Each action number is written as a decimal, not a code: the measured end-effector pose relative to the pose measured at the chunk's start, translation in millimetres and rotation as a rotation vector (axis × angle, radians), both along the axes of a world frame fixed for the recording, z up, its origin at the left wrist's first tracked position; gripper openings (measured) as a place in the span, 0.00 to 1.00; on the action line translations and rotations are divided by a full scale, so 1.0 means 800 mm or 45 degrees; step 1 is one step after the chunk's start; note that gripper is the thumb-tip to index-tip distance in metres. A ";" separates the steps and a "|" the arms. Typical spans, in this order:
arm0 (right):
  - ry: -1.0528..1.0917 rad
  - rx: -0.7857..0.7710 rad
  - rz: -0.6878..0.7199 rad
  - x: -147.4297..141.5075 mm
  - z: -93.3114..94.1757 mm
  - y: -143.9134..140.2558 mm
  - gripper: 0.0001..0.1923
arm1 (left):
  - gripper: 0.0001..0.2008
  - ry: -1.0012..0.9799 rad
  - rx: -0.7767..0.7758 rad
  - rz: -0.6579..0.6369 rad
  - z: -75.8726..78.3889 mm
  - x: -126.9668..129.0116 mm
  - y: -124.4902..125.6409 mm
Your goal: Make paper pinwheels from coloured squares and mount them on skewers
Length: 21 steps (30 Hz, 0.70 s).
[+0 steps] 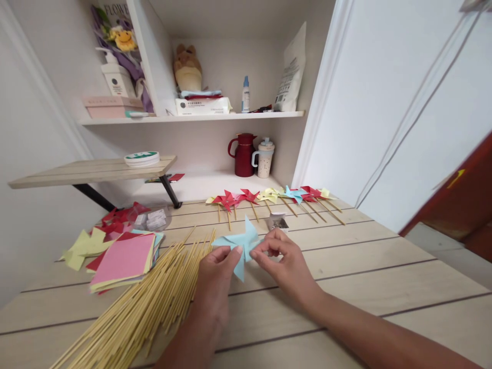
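Observation:
A light blue paper pinwheel is held up over the table, its pointed blades folded toward the centre. My left hand pinches it near the middle, thumb on the front. At its right side my right hand has thumb and fingertips closed together by a blade; whether a small pin is between them I cannot make out. Just beyond the right hand stands a small open box with tiny metallic pieces. Left of my left hand lies a large bundle of thin wooden sticks.
Finished pinwheels on sticks lie in a row along the back of the table. At left are stacked coloured paper squares, a yellow folded paper and a clear container. A red jug and a cup stand behind.

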State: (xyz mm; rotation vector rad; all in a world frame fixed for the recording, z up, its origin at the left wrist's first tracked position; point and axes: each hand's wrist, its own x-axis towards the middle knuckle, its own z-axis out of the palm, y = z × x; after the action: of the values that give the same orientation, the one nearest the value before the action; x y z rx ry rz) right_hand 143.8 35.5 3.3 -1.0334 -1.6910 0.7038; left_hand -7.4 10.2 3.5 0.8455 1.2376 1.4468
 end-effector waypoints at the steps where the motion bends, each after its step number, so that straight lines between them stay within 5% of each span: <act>1: 0.008 -0.006 -0.001 0.000 0.000 0.000 0.08 | 0.13 0.001 -0.004 0.003 0.000 0.000 0.000; 21: 0.033 0.020 -0.026 -0.002 0.000 0.000 0.09 | 0.12 0.063 -0.061 0.068 0.007 0.006 -0.005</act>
State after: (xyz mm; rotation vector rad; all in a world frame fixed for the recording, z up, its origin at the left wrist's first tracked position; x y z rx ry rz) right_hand 142.4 35.5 3.5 -1.0252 -1.6591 0.6872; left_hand -2.6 6.5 9.4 0.8258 1.3357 1.4409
